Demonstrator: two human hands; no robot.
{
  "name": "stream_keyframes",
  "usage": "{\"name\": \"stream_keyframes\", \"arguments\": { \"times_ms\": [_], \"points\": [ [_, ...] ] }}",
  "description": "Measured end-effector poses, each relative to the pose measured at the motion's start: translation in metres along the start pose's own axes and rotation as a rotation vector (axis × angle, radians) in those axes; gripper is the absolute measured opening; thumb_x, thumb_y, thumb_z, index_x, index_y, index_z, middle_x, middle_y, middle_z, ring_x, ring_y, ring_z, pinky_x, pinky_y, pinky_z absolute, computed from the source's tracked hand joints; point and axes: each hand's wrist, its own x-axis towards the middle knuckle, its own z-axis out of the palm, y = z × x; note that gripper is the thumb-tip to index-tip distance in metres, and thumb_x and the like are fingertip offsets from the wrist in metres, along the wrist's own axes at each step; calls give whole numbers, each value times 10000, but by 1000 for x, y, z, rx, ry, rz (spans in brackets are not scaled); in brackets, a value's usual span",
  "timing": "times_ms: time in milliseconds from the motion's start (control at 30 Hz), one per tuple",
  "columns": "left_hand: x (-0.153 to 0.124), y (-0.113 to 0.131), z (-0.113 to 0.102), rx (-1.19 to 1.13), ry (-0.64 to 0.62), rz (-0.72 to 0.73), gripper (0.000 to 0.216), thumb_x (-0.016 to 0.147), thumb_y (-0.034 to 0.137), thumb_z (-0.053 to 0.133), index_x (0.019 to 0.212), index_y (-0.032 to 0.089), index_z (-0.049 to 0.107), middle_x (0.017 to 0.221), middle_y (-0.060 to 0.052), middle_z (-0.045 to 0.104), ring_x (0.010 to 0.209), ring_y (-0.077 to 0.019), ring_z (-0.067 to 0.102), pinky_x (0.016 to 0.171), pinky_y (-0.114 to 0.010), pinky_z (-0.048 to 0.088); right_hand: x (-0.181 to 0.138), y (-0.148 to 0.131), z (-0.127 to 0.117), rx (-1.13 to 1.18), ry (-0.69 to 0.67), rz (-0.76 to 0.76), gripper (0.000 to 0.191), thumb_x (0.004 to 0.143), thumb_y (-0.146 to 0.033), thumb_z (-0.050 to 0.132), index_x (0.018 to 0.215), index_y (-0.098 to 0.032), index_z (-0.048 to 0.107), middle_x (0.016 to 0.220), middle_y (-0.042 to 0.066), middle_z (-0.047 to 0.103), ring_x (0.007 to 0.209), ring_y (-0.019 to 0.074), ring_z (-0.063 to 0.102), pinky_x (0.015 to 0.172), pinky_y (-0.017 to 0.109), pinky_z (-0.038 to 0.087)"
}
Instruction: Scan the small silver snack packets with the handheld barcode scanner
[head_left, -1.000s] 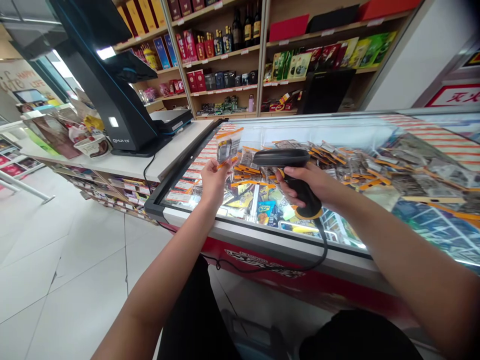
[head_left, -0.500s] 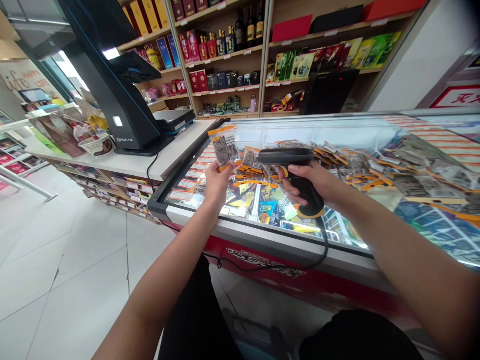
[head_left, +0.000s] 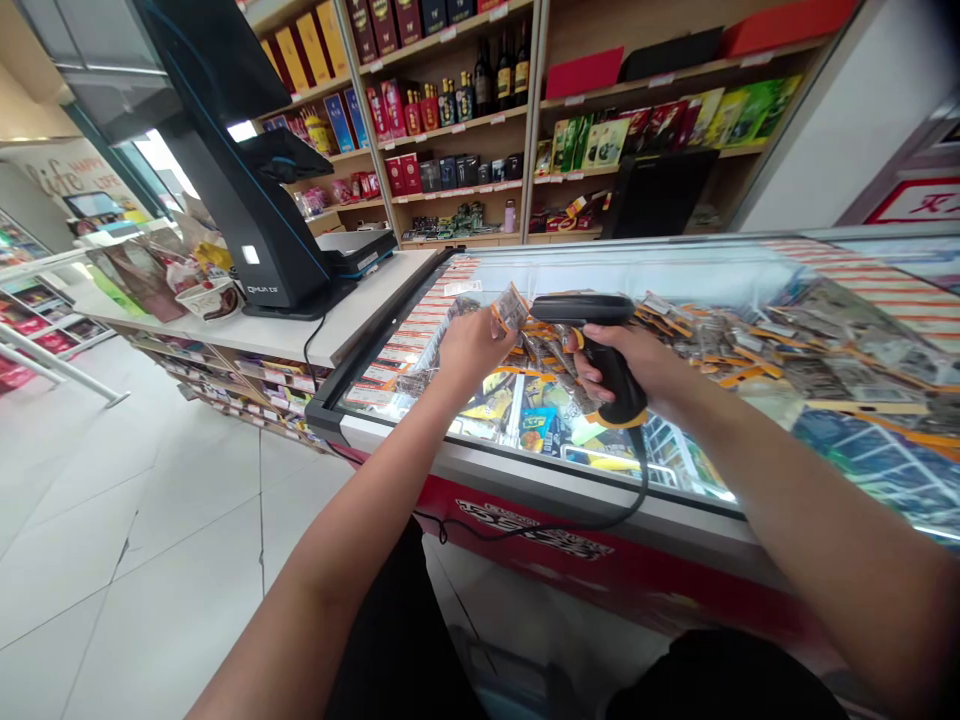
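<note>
Left hand (head_left: 472,348), pinched tight, grips packet (head_left: 511,306) at its right | Right hand (head_left: 630,355) curls round scanner (head_left: 581,310), blocking part of packet heap (head_left: 750,345) behind | Cable (head_left: 643,465) hangs below | Black terminal (head_left: 266,225) stands left of both hands

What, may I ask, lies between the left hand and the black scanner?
In the head view, a small packet held by the left hand lies between that hand and the black scanner, with more packets lower in the picture.

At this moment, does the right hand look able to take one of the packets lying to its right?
Probably not freely: the right hand is closed around the scanner, although the packets lie nearby.
</note>
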Motion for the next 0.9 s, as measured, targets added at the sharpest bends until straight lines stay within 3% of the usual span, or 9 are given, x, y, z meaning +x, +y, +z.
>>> {"name": "stream_keyframes", "arguments": {
  "times_ms": [100, 200, 333, 400, 533, 733, 900],
  "points": [
    [-15, -4, -19, 133, 37, 12, 446, 966, 560, 840, 761, 257, 584, 906, -170, 760, 1224, -463, 717, 1079, -558, 535, 2, 1, 1, -8, -10, 0, 396, 1005, -552, 805, 901, -238, 586, 612, -2, 557, 442, 149, 464, 426, 311, 422],
    [-34, -22, -53, 327, 38, -24, 353, 1023, 572, 747, 921, 239, 693, 1107, -191, 809, 1260, -480, 710, 1108, -622, 525, 3, 1, 1, -25, -5, -15, 393, 995, -555, 817, 913, -239, 599, 603, -4, 558, 437, 151, 466, 421, 308, 403],
    [-56, -65, -99, 369, -214, -96, 164, 1012, 421, 700, 1050, 284, 781, 1211, -145, 830, 1254, -422, 742, 1089, -550, 566, 5, 2, 0, -48, -6, -33, 395, 998, -573, 806, 931, -240, 604, 608, -4, 560, 426, 154, 469, 428, 314, 395],
    [-61, -85, -110, 317, -315, -102, 201, 971, 375, 718, 1143, 306, 795, 1219, -122, 832, 1234, -390, 758, 1069, -506, 592, 6, 3, -2, -52, -16, -32, 410, 991, -594, 808, 947, -244, 598, 617, -5, 565, 429, 158, 477, 434, 318, 402],
    [-67, -99, -109, 205, -336, -37, 325, 954, 318, 713, 1272, 299, 774, 1269, -106, 799, 1166, -321, 777, 1036, -458, 635, 7, 4, -3, -66, -18, -19, 420, 990, -604, 804, 957, -249, 582, 617, -14, 553, 435, 160, 486, 438, 320, 409],
    [-59, -67, -93, -26, -219, 170, 360, 937, 258, 700, 1280, 255, 810, 1358, -111, 789, 1283, -297, 740, 1004, -404, 653, 0, 5, 0, -103, -106, 26, 445, 972, -606, 842, 968, -253, 571, 629, -20, 563, 441, 149, 484, 409, 307, 404],
    [-34, -42, -81, 0, -219, 222, 281, 875, 219, 623, 992, 199, 877, 1094, -90, 871, 1086, -273, 792, 910, -363, 632, -8, 3, 3, -219, -208, 147, 565, 908, -691, 911, 972, -242, 573, 637, -24, 590, 436, 129, 490, 386, 281, 383]
  ]
}}
